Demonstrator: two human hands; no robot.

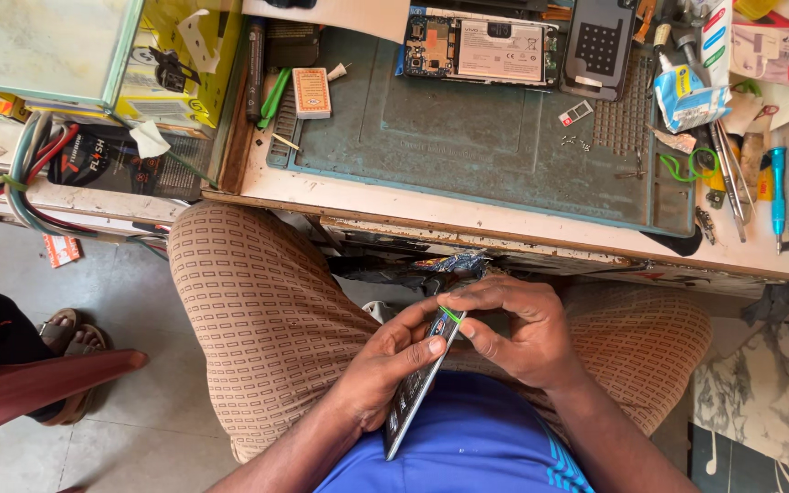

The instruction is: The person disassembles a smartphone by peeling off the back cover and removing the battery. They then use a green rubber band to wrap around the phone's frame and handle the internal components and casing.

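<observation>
My left hand [393, 365] cradles the phone [417, 383] edge-up over my lap, fingers curled round it to steady it; my right hand [513, 329] pinches what looks like a thin green pick [450, 315] at its top edge; the mat [486, 137] holds another opened phone [481, 50].

Glossy glass phone panel [415, 388], matt rubber mat [486, 137], worn painted wooden bench [468, 219].

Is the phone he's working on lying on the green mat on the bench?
No, the phone is held over the lap by the left hand and right hand, below the mat.
</observation>
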